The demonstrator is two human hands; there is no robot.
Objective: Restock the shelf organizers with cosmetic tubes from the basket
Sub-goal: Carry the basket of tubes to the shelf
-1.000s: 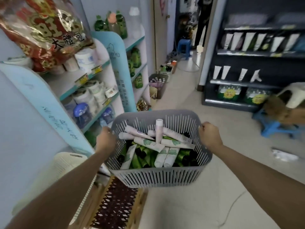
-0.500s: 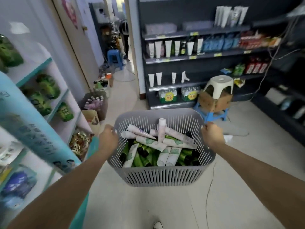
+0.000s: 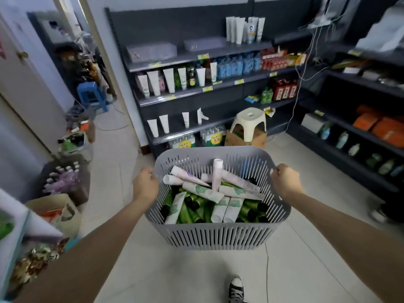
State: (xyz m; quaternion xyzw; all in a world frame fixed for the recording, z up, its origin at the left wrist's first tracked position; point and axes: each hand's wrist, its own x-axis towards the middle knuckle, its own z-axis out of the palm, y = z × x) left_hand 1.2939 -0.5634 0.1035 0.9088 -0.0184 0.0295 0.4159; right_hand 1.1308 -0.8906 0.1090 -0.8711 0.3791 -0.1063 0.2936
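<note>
A person is carrying a grey slatted basket (image 3: pixel 218 235) out in front, above the floor. The left hand (image 3: pixel 145 184) is gripping the left rim, fingers curled over it. The right hand (image 3: pixel 285 182) is gripping the right rim the same way.

The basket is holding a heap of tubes. White tubes (image 3: pixel 203 190) are lying crosswise on top, and one pale tube (image 3: pixel 217 173) is standing nearly upright near the far wall. Green tubes (image 3: pixel 190 213) with dark caps are filling the bottom.

Ahead, a dark shelf (image 3: pixel 196 92) is standing against the wall. Two grey boxes (image 3: pixel 150 51) are sitting on its top board; what they are holding cannot be told. Tall tubes (image 3: pixel 240 29) are standing to their right. On the next board a tube row (image 3: pixel 169 79) is standing cap-down. Below that, four small tubes (image 3: pixel 164 123) are standing apart from one another. Bottle packs (image 3: pixel 213 136) are sitting at the bottom.

A white stool (image 3: pixel 249 123) is sitting on a carton (image 3: pixel 231 138) just beside the shelf. At the left, a brown box (image 3: pixel 83 186) is holding capped bottles (image 3: pixel 63 178).
</note>
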